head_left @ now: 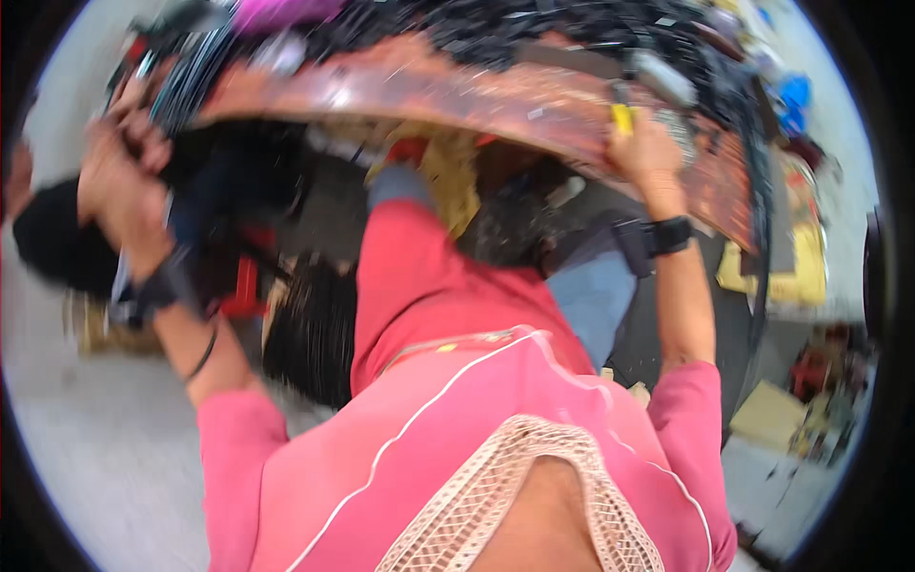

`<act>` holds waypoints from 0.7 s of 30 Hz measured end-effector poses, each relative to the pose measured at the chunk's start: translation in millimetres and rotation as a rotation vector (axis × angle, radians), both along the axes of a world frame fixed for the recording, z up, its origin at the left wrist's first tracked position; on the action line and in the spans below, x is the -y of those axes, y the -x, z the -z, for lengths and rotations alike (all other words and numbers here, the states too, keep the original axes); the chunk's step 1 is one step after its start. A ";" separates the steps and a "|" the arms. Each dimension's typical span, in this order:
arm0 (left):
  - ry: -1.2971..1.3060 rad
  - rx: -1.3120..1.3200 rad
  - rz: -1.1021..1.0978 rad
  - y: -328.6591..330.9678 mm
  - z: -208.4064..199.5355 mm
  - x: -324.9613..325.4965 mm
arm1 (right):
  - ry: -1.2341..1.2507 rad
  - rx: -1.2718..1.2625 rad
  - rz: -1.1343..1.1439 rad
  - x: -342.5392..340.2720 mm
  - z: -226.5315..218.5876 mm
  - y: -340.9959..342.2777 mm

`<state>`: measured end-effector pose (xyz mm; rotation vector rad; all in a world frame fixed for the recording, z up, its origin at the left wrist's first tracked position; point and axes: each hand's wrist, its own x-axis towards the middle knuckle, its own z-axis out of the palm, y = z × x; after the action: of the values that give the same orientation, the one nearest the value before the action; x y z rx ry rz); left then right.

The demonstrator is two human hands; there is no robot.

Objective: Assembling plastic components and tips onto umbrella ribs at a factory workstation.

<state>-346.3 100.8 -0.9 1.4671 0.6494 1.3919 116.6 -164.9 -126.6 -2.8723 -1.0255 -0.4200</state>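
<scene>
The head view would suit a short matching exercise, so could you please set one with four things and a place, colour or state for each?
Column one:
1. Right hand
2. Left hand
3. Black pieces
4. Shirt

Column two:
A. Heaped on the table
B. Pink
C. Holding a yellow thing
D. Near the table's left end

Pairs: 1-C, 2-D, 3-A, 4-B

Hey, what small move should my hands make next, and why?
Perhaps bring the left hand to the bundle of thin, dark strands at the left end of the red-brown patterned tabletop. It is close by, though blur hides whether it grips anything, and the right hand seems occupied with a small, bright yellow object.
</scene>
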 end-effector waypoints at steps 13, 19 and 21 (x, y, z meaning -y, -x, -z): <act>0.601 -0.520 -0.115 82.2 279.4 47.8 | -0.199 -0.132 -0.409 30.8 -20.9 30.7; 0.604 -0.602 0.099 40.7 355.7 60.9 | -0.428 -0.153 -0.442 54.4 -44.6 52.3; 0.253 -0.733 0.055 64.0 410.9 59.4 | -0.426 -0.080 -0.426 54.3 -46.8 65.5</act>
<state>-410.2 41.4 -411.8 1.7588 1.1781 0.6642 51.1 -219.3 -79.8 -2.2092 -1.3053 -0.4230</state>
